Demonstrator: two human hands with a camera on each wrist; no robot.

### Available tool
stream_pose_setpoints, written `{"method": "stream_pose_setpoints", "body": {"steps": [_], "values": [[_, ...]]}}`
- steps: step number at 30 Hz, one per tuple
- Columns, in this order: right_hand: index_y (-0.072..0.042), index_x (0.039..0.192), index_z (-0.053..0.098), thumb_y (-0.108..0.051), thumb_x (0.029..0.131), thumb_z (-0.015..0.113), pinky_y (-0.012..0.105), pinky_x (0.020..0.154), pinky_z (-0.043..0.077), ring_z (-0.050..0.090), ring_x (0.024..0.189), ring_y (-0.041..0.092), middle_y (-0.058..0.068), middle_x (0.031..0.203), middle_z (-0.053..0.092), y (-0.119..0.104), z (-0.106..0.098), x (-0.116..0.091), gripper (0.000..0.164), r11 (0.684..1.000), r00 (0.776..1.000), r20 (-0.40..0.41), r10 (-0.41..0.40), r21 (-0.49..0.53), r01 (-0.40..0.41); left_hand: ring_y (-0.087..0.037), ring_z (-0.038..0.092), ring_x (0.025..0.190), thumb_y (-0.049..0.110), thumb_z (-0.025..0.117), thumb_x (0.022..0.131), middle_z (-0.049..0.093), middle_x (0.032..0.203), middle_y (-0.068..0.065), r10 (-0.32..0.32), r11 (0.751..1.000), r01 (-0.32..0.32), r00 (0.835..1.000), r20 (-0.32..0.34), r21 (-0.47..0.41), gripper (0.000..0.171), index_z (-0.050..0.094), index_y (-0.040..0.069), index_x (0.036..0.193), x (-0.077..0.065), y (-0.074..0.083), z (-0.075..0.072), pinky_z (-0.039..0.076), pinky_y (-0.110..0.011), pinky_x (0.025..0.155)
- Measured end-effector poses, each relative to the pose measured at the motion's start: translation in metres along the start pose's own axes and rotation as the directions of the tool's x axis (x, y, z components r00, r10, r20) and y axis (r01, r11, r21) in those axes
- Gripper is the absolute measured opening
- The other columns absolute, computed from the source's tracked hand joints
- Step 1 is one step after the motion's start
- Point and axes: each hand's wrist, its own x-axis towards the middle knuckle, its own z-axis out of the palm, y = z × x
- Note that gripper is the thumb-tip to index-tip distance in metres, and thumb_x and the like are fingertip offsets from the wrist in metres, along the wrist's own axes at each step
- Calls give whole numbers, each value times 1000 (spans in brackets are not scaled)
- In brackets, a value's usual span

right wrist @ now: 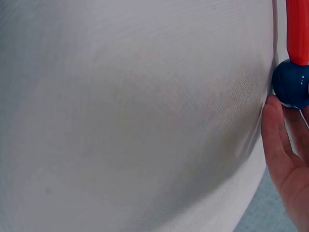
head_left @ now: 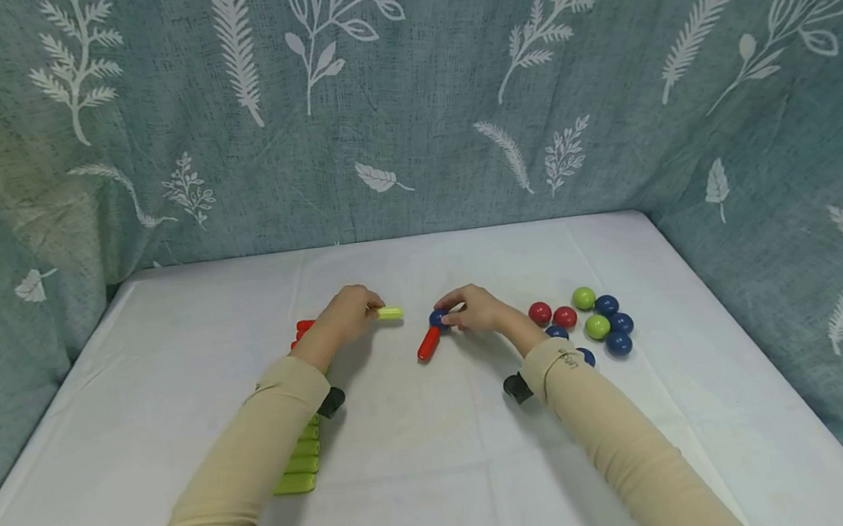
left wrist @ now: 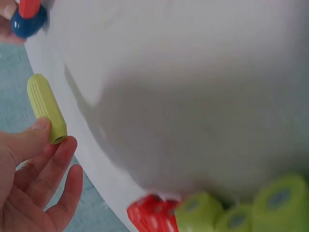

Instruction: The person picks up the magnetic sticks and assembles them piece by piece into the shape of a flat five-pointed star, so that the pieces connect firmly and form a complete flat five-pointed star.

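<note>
Right hand [right wrist: 289,164] holds blue ball [right wrist: 290,85] touching red stick [right wrist: 298,31].

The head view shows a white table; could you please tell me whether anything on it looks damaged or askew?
Nothing stands out. The right grip holds a blue ball that meets a red stick, the left grip holds a green stick, and other balls lie at right. The left sleeve partly covers other sticks.

Head view: fwd + down from up top, well back, most of table [head_left: 422,438] & curtain [head_left: 426,145] behind. L wrist view: close, tilted, my L hand [left wrist: 36,179] lower left. R wrist view: close too, my R hand [right wrist: 287,171] at right edge. All 3 share blue ball [right wrist: 291,83] w/ red stick [right wrist: 298,31].
</note>
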Motion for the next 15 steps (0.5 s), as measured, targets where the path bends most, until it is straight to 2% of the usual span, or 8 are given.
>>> {"method": "stream_pose_setpoints", "body": {"steps": [8, 11, 12, 15], "values": [[-2, 122, 57, -7, 91, 55, 24, 71, 48, 56, 79, 17, 14, 123, 55, -1, 0, 0, 32, 1000, 1000, 7, 1, -1, -1, -28, 56, 98, -2, 55, 88, 62, 103, -17, -18, 1000, 18, 999, 40, 0, 21, 65, -5, 107, 12, 12, 14, 45, -36, 87], [-2, 122, 57, -7, 91, 55, 24, 72, 48, 56, 80, 17, 14, 122, 56, -1, 0, 0, 32, 1000, 1000, 6, -3, -4, 3, -26, 56, 97, -1, 56, 88, 63, 102, -14, -33, 999, 34, 998, 57, -3, 22, 65, -3, 107, 19, 13, 19, 45, -36, 88], [-2, 122, 57, -7, 91, 55, 24, 72, 48, 56, 80, 17, 14, 122, 56, -1, 0, 0, 32, 1000, 1000, 6, -4, -4, 4, -24, 56, 94, 0, 58, 87, 63, 99, -13, -14, 1000, 14, 999, 42, -8, 21, 66, -1, 106, 26, 5, 26, 46, -34, 85], [-2, 122, 57, -7, 91, 55, 24, 70, 48, 56, 79, 16, 14, 121, 56, 0, 0, 0, 32, 1000, 1000, 5, -8, -5, 8, -23, 56, 94, 0, 59, 87, 63, 99, -12, -11, 1000, 12, 999, 47, -8, 21, 67, 0, 106, 30, 7, 29, 45, -34, 86]]}}
